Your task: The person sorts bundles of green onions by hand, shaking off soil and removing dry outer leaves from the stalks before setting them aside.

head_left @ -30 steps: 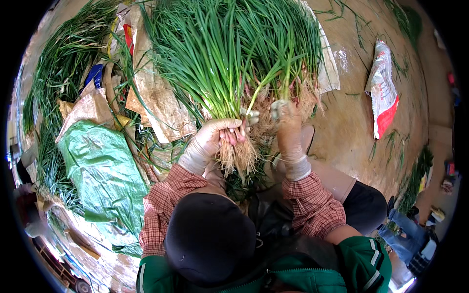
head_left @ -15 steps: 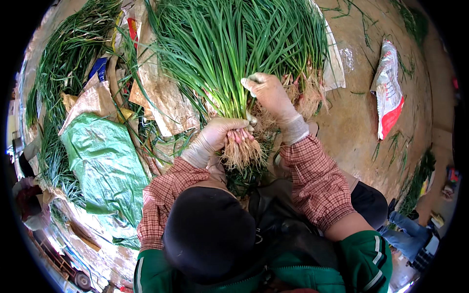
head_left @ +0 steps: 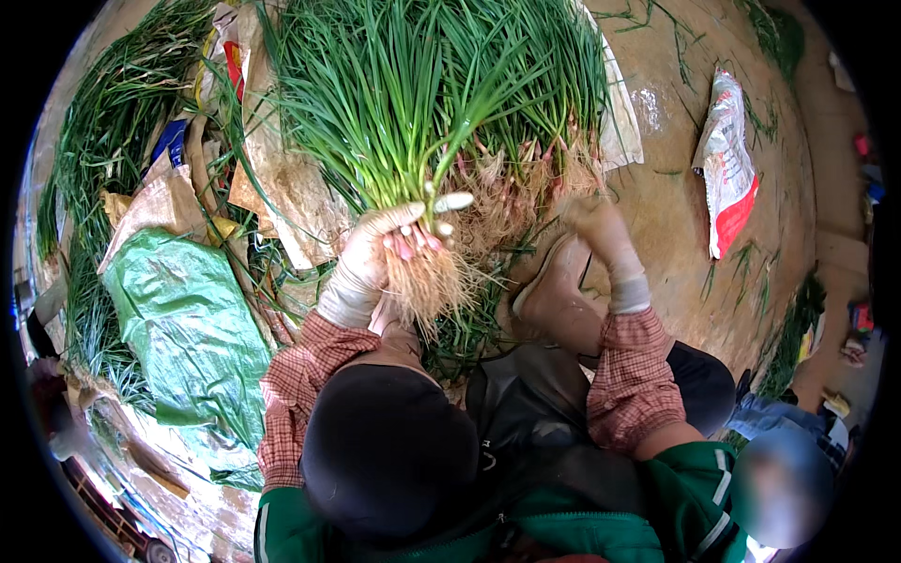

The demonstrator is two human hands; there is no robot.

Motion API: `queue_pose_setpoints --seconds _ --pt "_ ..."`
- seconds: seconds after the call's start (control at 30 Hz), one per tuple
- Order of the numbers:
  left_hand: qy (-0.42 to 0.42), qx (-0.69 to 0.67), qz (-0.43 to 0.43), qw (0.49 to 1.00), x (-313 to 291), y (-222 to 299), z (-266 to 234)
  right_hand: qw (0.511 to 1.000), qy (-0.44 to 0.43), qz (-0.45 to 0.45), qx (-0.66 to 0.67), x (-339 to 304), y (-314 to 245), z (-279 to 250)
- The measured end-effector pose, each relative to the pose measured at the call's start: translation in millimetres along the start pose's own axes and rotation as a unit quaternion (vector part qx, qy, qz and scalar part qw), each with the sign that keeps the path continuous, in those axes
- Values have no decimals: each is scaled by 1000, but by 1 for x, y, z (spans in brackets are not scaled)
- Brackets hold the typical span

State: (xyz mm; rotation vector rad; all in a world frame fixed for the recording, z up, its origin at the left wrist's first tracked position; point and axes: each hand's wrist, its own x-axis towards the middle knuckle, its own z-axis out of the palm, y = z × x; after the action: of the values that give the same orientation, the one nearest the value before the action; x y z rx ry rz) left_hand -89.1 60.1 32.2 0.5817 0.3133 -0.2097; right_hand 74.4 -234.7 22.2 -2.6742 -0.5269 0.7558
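Changes over the final second: the right hand (head_left: 593, 223), at the stems just above the left hand (head_left: 368, 251) half a second earlier, now lies apart to the right, blurred, near the pile's rightmost roots. The pile roots (head_left: 502, 188) that it partly hid are exposed. The bunch of red-bulbed scallions (head_left: 410, 176) and the left hand are displaced leftward; one fingertip (head_left: 454, 202), previously curled against the stems, now extends beyond them. The right sleeve (head_left: 633, 375) stands farther out, revealing more of the pale boot (head_left: 561, 277).
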Motion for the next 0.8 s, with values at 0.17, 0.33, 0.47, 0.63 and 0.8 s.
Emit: queue_pose_setpoints --seconds 0.17,0.33,0.47,0.63,0.8 --pt "-80 -140 30 986 10 2 0 984 170 54 -23 92 -23 -4" --pt "-171 -165 142 961 -11 24 -14 980 194 2 39 91 -9 -35" --pt "-81 -79 80 990 -2 10 -20 980 88 87 153 69 12 11" --pt "-92 -69 15 993 7 -12 -32 971 163 32 172 69 56 43" --pt "-104 -132 48 985 -4 -7 -28 899 117 31 421 70 42 24"
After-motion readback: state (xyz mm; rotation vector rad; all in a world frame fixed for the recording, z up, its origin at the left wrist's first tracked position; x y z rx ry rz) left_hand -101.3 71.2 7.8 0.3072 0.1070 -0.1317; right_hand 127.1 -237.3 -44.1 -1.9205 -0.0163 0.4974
